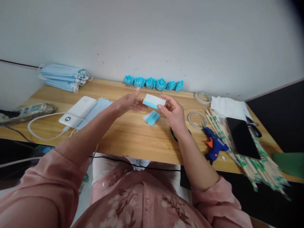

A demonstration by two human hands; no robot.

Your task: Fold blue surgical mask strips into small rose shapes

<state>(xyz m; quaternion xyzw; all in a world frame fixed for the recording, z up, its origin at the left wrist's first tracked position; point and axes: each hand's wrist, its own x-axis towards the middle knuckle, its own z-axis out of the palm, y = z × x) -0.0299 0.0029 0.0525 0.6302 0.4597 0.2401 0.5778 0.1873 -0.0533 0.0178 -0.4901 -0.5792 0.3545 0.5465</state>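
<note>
My right hand (174,112) pinches a folded strip of white and light-blue fabric (154,101) at its right end, between thumb and fingers. At the strip's left end is my left hand (131,102), fingers stretched out and apart; whether a fingertip touches the strip I cannot tell. Below the strip, another small folded blue and white piece (152,118) lies on the wooden table (133,136). Several blue fabric flowers (150,83) stand in a row along the wall behind my hands.
To the left are a stack of blue face masks (63,77), a white power bank (78,110) with a cable, and a power strip (30,110). Rightward lie tape rolls (203,97), a blue glue gun (215,144), wrapped chopsticks (251,167), a phone (242,137) and white sheets (228,107).
</note>
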